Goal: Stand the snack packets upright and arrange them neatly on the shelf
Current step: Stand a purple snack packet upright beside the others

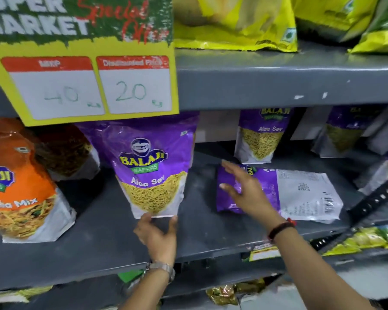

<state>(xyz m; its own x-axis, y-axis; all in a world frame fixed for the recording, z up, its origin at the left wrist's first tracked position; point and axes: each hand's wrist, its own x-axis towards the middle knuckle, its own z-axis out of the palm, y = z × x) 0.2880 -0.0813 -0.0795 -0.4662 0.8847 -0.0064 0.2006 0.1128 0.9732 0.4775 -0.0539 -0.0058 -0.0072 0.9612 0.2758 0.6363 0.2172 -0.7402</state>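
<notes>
Grey metal shop shelf (103, 249), dusty, with a yellow offer card (83, 86) hanging off the tier above. Far left, an orange mix packet (23, 193) standing near the front edge. Next along, an upright purple Aloo Sev packet (154, 168), its base pinched lightly between thumb and fingers of the left hand (158, 233). Bare shelf after that, then the right hand (244, 189), released and spread, hovering over or just touching the purple end of a flat packet (280, 193) lying back-side up. Behind it, two more purple packets (262, 135) standing at the back wall. Likely risk: upright packet tipping forward once the left hand lets go, being soft-bottomed; flat packet could slump or slide if lifted one-handed by its slick top, knocking its neighbours
</notes>
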